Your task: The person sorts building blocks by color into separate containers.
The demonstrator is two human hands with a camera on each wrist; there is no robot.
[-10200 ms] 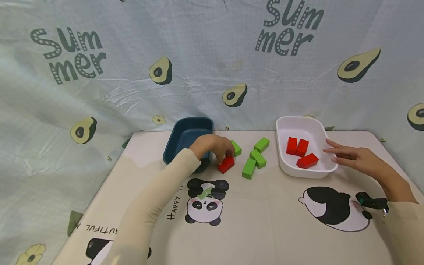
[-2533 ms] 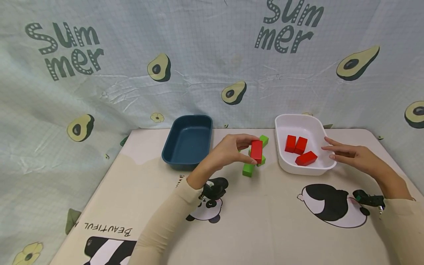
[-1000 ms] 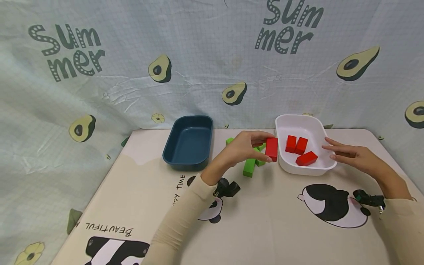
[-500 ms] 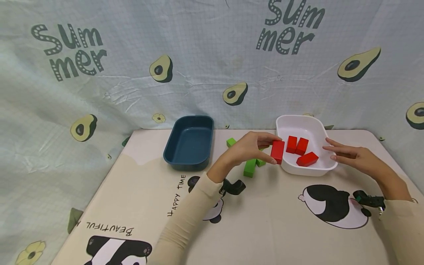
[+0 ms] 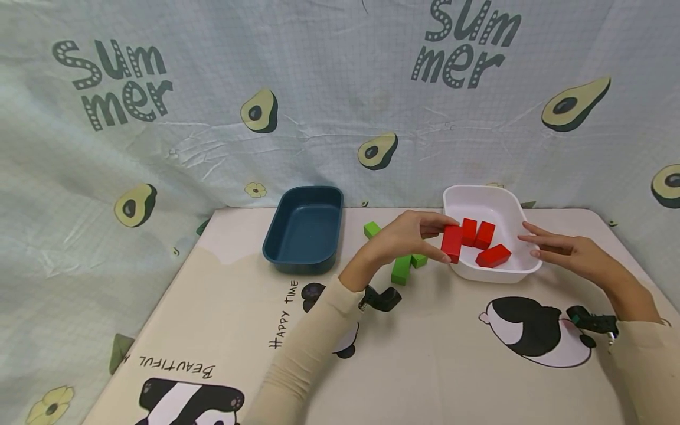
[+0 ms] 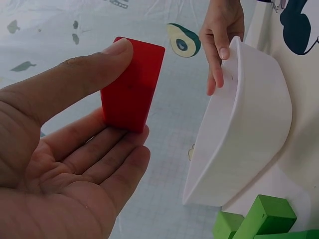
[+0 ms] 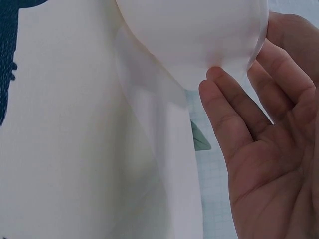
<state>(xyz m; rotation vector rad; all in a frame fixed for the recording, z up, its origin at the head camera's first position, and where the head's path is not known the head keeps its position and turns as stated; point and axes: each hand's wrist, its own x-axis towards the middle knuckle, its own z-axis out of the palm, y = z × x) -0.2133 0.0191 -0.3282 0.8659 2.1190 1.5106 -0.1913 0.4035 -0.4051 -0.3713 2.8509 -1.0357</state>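
Note:
My left hand (image 5: 411, 237) pinches a red block (image 5: 452, 244) between thumb and fingers, raised at the near left rim of a white tub (image 5: 491, 276). In the left wrist view, the thumb lies across the top of this red block (image 6: 132, 89), apart from the tub. Three other red blocks lie inside the tub, one of them (image 5: 493, 256) toward the front. At the tub's right side, my right hand (image 5: 576, 255) touches the rim with extended fingers. Two fingers (image 7: 222, 107) meet the outer wall in the right wrist view; other fingertips are hidden behind the rim.
A dark blue tub (image 5: 303, 260) stands at the back left with nothing inside. Several green blocks (image 5: 401, 270) lie between the two tubs, partly covered by my left hand. Behind the table hangs a printed cloth (image 5: 319, 88).
Over the last second my left hand has carried the red block rightward to the white tub's rim. Earlier it picked that block up beside the blue tub. The right hand stays put.

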